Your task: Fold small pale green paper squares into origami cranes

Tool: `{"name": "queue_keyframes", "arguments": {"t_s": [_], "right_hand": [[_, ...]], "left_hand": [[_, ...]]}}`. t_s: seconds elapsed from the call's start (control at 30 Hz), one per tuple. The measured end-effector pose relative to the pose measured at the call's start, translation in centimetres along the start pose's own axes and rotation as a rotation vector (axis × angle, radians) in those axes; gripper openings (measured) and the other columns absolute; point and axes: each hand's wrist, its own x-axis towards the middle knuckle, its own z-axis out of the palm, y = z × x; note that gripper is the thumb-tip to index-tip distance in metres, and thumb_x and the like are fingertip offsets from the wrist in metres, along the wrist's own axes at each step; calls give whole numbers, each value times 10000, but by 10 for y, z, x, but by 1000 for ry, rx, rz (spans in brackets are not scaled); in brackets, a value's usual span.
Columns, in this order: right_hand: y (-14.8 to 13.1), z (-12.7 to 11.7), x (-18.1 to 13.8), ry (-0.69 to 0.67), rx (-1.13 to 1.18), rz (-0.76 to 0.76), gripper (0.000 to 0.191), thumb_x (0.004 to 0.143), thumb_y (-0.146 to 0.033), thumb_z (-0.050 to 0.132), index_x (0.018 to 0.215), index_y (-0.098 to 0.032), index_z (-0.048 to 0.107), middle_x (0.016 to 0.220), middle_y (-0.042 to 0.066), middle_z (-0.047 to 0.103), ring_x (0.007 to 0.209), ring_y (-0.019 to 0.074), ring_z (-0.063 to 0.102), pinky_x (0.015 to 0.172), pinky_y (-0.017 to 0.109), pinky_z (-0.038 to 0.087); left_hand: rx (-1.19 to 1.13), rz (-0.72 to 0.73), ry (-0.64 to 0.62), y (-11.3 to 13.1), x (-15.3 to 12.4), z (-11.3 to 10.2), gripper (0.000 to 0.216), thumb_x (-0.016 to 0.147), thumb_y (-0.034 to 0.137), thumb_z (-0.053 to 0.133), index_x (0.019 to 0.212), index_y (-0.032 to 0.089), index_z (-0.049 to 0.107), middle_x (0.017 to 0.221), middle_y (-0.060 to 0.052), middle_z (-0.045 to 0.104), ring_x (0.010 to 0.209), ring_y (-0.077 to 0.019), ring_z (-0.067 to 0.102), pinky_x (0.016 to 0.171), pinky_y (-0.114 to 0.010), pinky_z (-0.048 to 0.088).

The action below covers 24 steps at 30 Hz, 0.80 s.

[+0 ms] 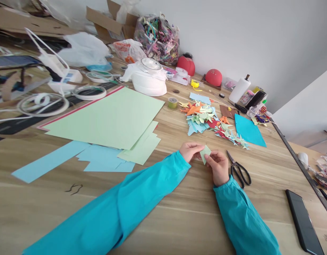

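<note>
A small folded piece of pale green paper (205, 153) is held up between my two hands, over the wooden table. My left hand (190, 151) pinches its left edge with thumb and fingers. On the other side, my right hand (218, 166) grips the lower right edge, thumb in front. Black-handled scissors (239, 168) lie just right of my right hand, blades pointing away. Beyond my hands is a pile of folded paper cranes (203, 115) in orange, green, blue and red.
Large green sheets (107, 117) and cut blue paper strips (50, 161) lie at left. A thread spool (173, 103) stands near the pile. Turquoise paper (249, 130) lies to the right, a black phone (304, 221) at front right. Cables and white tape rolls (89, 92) crowd the back left.
</note>
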Motion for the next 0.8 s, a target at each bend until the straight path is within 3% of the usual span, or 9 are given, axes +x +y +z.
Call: {"name": "queue_keyframes", "arguments": {"t_s": [0.23, 0.4, 0.8], "right_hand": [[-2, 1, 0, 8, 21, 19, 173, 636, -270, 696, 713, -164, 581, 551, -38, 553, 424, 75, 459, 407, 214, 344], [0, 0, 1, 22, 78, 17, 219, 670, -252, 674, 838, -174, 557, 597, -44, 559, 422, 62, 463, 387, 190, 329], [5, -3, 2, 65, 102, 16, 155, 706, -258, 650, 796, -164, 565, 559, -43, 569, 395, 55, 444, 369, 178, 330]], "left_hand": [[-10, 5, 17, -2, 2, 0, 266, 529, 322, 727, 642, 94, 647, 508, -14, 604, 433, -94, 528, 408, -204, 411], [-22, 41, -5, -1, 0, -1, 410, 518, 285, 743, 879, 112, 655, 772, -58, 669, 545, -116, 585, 433, -209, 440], [51, 55, 61, -5, 0, 1, 361, 492, 316, 756, 772, 109, 659, 603, -15, 632, 461, -95, 541, 423, -223, 441]]}}
